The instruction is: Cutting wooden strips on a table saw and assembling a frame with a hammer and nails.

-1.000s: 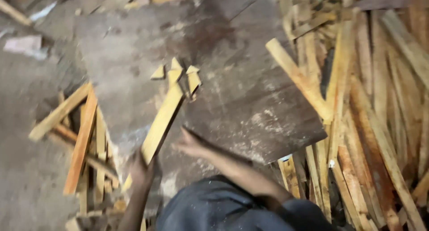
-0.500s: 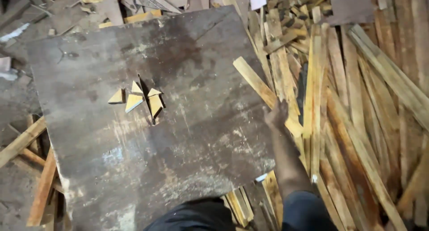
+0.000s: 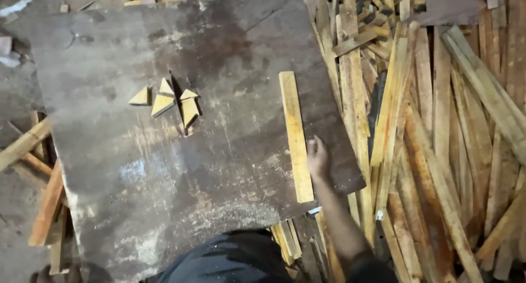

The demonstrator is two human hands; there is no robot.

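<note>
A: What is the right hand (image 3: 318, 158) doing?

B: It is resting on the dark board (image 3: 181, 151), just beside the long yellow wood strip (image 3: 296, 135). The strip is lying flat on the board's right part, almost parallel to the right edge. The fingers are looking curled together, but I cannot tell if they are pinching the strip or only touching it.

A: And the left hand?

B: Something like knuckles (image 3: 52, 273) is showing at the bottom left corner; I cannot tell its grip.

A: How should one be handling the strip well?

B: I am thinking the hand should be pressing it flat and keeping it straight, so it is not sliding toward the pile of wooden slats (image 3: 438, 135) on the right. Also it should be staying well apart from the small wooden triangles (image 3: 167, 102).
</note>
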